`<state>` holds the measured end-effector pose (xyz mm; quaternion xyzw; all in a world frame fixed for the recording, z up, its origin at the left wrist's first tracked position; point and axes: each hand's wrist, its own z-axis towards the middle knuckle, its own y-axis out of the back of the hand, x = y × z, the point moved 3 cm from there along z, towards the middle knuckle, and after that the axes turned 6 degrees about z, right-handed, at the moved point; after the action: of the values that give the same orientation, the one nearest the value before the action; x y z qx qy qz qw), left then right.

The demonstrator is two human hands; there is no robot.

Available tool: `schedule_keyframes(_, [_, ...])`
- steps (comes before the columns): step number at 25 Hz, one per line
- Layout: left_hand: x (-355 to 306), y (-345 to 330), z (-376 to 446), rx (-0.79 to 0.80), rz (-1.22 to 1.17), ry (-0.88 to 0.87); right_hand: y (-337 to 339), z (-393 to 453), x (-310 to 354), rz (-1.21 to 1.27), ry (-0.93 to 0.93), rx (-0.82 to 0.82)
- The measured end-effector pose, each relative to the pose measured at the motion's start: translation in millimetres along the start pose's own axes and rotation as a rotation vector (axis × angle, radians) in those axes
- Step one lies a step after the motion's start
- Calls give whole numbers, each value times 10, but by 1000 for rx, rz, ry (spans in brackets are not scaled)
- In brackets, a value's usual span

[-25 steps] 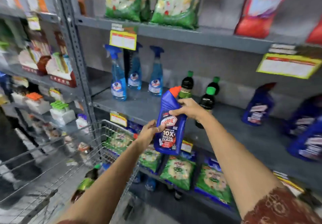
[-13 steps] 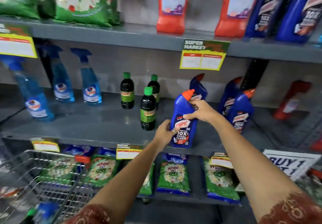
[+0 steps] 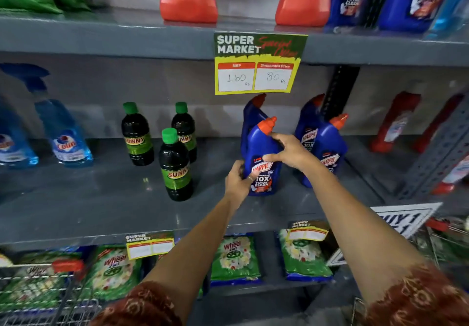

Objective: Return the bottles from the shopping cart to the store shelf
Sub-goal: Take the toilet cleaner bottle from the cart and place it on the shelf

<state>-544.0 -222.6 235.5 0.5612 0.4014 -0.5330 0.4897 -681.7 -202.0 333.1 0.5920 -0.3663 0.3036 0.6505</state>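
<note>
Grey metal shelf (image 3: pixel 101 198), several tiers, grey back wall behind. Middle tier holds the work. Wire shopping cart (image 3: pixel 38 297) low and well left of the grip, only its rim and red handle showing; a second wire cart edge low to the right.

Blue bottle (image 3: pixel 262 158), orange cap, stands upright on the middle tier, base on the shelf surface. Both hands grasp it: left hand (image 3: pixel 237 181) wraps the lower left side at the label, right hand (image 3: pixel 291 153) closes over the shoulder from the right, thumb across the front.

Directly behind the held bottle, touching or nearly so, another blue bottle; just right of the grip, two more of the same, the right wrist crossing in front of them. Left of the grip, apart, three dark bottles (image 3: pixel 175 165) with green caps, the nearest one forward. Further left, spray bottles (image 3: pixel 68 137), blurred.

Above the grip a yellow price card (image 3: pixel 256 64) hangs from the upper tier. Below, green packets (image 3: pixel 234 257) on the lower tier.
</note>
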Motion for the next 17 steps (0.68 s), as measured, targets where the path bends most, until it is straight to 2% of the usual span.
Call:
schedule_keyframes(4, [-22,-18,-21,-27,-22,40,12,-43,-24,-27,-2,-45])
schedule_keyframes(6, [-25,37,-68,-53,-18,68,-3,-136,-12,-87,35,-158])
schedule_keyframes(9, [6,259,-240,-133,91,109,-93,-359,43,-315,159,-379])
schedule_keyframes(12, [39,621,-507,-218,151,107,-281,-610,122,-387,257,-505])
schedule_keyframes(14, [69,923,-716,-260,163,129,-475,-742,179,-330,295,-478])
schedule_keyframes(17, [149,1462,-1133,-371,183,138,-923,-895,305,-227,318,-319])
